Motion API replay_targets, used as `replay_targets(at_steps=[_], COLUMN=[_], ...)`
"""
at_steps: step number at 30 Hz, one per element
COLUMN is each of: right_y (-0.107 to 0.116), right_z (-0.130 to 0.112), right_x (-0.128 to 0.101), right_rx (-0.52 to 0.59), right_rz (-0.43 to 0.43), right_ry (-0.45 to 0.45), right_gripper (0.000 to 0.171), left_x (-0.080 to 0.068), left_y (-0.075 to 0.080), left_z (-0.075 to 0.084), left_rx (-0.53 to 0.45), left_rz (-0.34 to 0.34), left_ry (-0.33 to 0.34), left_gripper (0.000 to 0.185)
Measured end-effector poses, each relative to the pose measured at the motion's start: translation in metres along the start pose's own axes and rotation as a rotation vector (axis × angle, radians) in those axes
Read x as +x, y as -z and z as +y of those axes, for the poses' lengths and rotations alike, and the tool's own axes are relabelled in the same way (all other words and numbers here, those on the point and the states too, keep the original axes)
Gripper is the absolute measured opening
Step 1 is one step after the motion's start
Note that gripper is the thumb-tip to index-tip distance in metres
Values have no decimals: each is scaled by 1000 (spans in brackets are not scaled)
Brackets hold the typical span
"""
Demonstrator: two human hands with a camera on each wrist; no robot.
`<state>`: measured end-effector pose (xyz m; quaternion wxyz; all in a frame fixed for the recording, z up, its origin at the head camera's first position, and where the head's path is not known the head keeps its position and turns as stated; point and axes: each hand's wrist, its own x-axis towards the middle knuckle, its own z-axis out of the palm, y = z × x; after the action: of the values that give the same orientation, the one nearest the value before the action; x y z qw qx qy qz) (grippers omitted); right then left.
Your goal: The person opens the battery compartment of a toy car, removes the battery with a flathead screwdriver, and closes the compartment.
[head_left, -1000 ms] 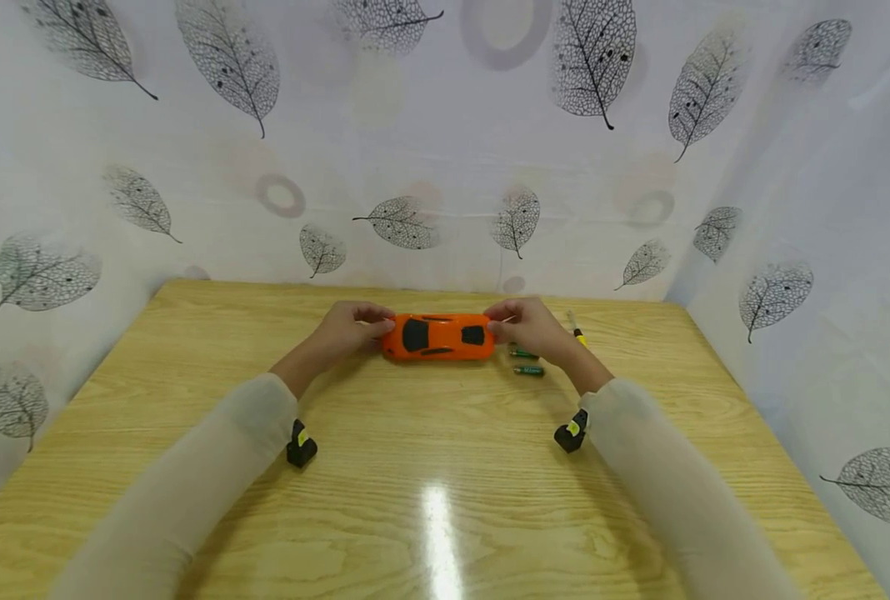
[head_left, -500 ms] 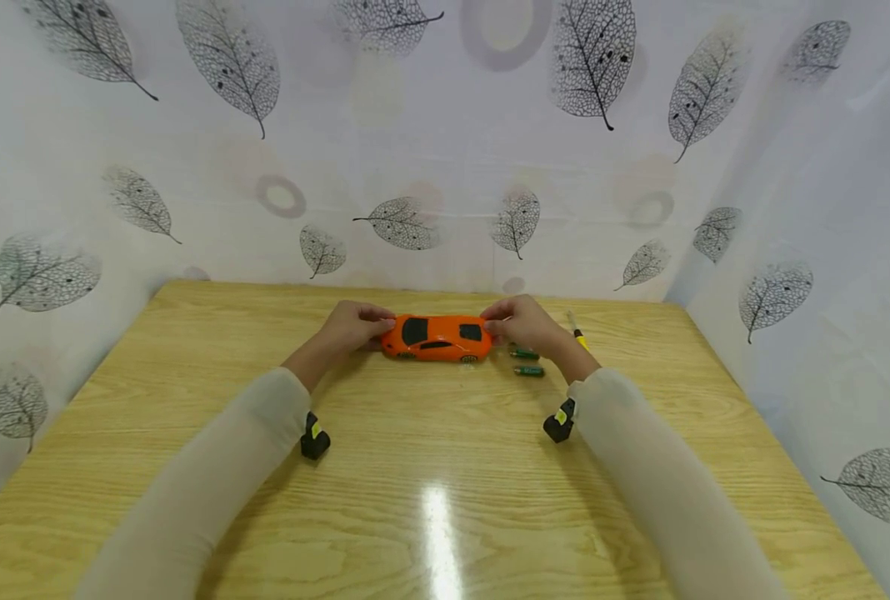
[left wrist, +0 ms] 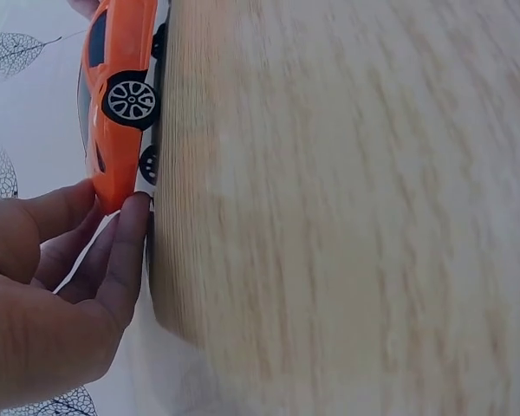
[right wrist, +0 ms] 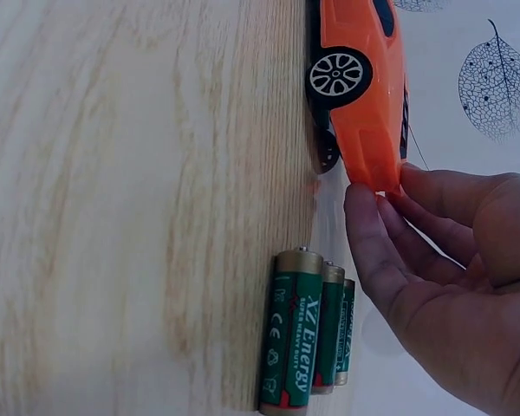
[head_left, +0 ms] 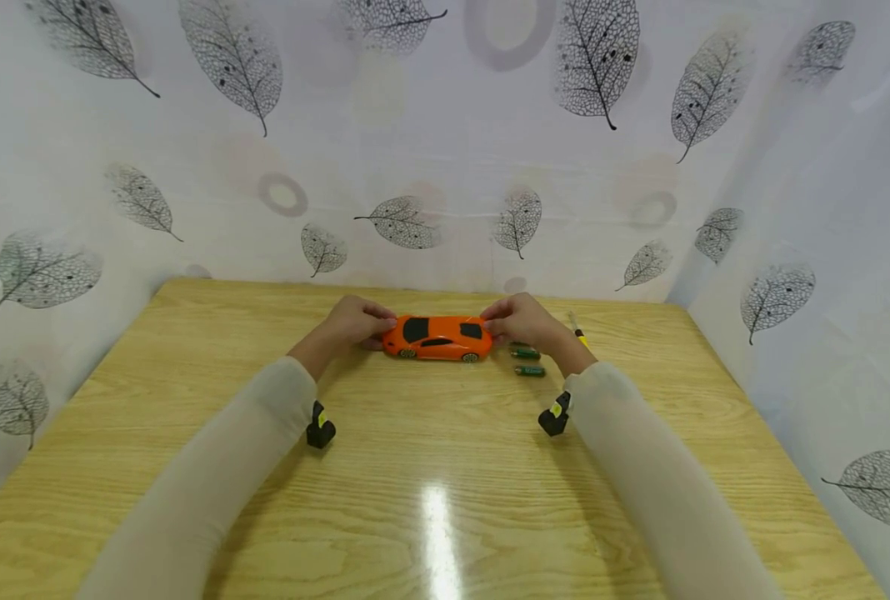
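An orange toy car (head_left: 437, 337) with dark windows lies lengthwise between my hands near the back of the table. In the head view its roof, near side and wheels show. My left hand (head_left: 349, 322) pinches the left end, thumb above and fingers below in the left wrist view, where the car's front wheel (left wrist: 132, 100) shows. The other end is pinched by my right hand (head_left: 526, 322), and the right wrist view shows the rear wheel (right wrist: 336, 75) there. The wheels are close to the tabletop; whether all of them touch it I cannot tell.
Three green batteries (right wrist: 290, 334) lie side by side just right of the car, under my right hand. Behind that wrist is a screwdriver (head_left: 580, 337) with a yellow and black handle. A leaf-patterned cloth (head_left: 445, 150) hangs behind the wooden table (head_left: 385, 467).
The car has tipped from showing mainly its roof to showing its near side and wheels. Both forearms have drawn slightly inward and forward. Each hand has kept its pinch.
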<state>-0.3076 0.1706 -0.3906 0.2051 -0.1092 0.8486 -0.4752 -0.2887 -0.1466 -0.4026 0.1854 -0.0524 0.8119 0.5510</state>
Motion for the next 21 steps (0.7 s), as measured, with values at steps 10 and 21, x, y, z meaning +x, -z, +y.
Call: replay_targets(at_steps=[10,21], right_y=[2,3], right_z=[0,2], right_x=[-1,-7], right_rx=[-58,-190], right_rz=[-2,8], right_ry=[34,156], right_gripper=[31,34], left_x=[0,-10], left_y=[1,0], left_z=[0,-6], left_rx=[3,4], left_rz=[-3,2], left_ry=[-3,-107], left_gripper=[32,40])
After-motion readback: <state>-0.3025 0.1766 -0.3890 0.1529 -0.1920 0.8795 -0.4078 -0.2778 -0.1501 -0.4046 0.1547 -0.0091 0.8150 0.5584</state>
